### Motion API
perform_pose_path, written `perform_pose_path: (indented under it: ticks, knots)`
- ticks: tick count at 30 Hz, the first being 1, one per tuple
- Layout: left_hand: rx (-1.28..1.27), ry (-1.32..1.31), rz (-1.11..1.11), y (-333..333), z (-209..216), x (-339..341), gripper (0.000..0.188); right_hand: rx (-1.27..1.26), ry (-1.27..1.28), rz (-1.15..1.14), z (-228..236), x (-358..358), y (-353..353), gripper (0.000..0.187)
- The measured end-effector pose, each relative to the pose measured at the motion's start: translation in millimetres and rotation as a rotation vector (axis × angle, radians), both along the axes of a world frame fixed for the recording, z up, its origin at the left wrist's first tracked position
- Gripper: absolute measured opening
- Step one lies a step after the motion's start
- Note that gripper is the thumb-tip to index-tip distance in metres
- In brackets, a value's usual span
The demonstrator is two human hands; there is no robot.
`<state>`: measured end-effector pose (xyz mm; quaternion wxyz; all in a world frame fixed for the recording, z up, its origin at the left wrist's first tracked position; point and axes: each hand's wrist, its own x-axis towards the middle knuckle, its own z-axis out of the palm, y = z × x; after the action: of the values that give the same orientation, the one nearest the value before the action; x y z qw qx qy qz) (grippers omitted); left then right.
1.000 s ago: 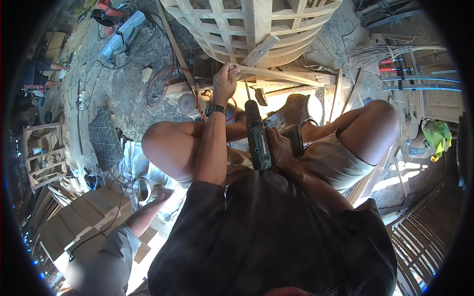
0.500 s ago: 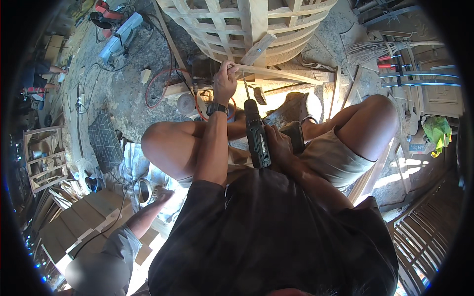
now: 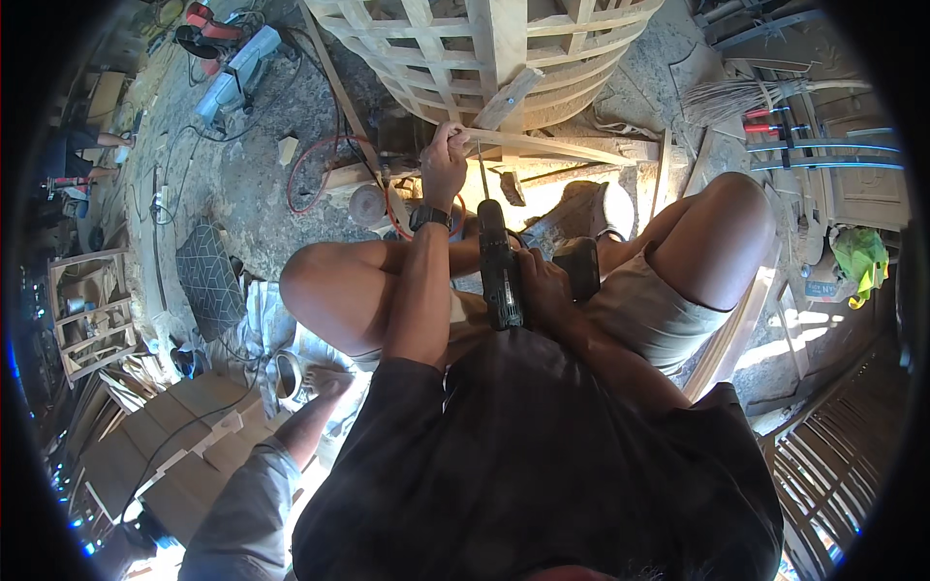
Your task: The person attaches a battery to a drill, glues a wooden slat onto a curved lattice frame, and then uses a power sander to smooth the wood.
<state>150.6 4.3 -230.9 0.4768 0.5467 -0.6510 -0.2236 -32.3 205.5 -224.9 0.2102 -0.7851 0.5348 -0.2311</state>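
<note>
My right hand (image 3: 544, 286) is wrapped round the grip of a dark cordless drill (image 3: 501, 276). Its long thin bit (image 3: 485, 176) points away from me, and the tip ends close to the near end of a pale wooden strip (image 3: 557, 144). My left hand (image 3: 444, 165), with a watch on the wrist, is closed at that end of the strip, fingers pinched together; whether a screw is also between them is too small to tell. Just beyond stands a curved wooden lattice frame (image 3: 499, 48), with a short slanted wood block (image 3: 509, 97) fixed on its upright.
A red hose (image 3: 295, 179) and cables cross the floor at left, near a power tool (image 3: 237, 77). Another person's grey-clothed limb (image 3: 247, 504) is at lower left, by stacked boards (image 3: 145, 426). At right are a straw broom (image 3: 736, 100) and red-handled clamps (image 3: 760, 128).
My hands, the drill and the strip have hardly shifted. At lower left the other person has moved; the head is out of view and more grey clothing shows.
</note>
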Motion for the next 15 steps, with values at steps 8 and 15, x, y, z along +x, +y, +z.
perform_pose_path:
  ticks: [8,15]
  knots:
    - [-0.038,0.001,0.02,0.4,-3.5,1.4,0.015,-0.028,-0.034,-0.01,9.7,5.9,-5.0,0.042]
    - [-0.028,0.002,-0.002,-0.1,-3.0,-0.8,0.02,-0.044,-0.045,-0.057,-7.4,7.9,-3.5,0.041]
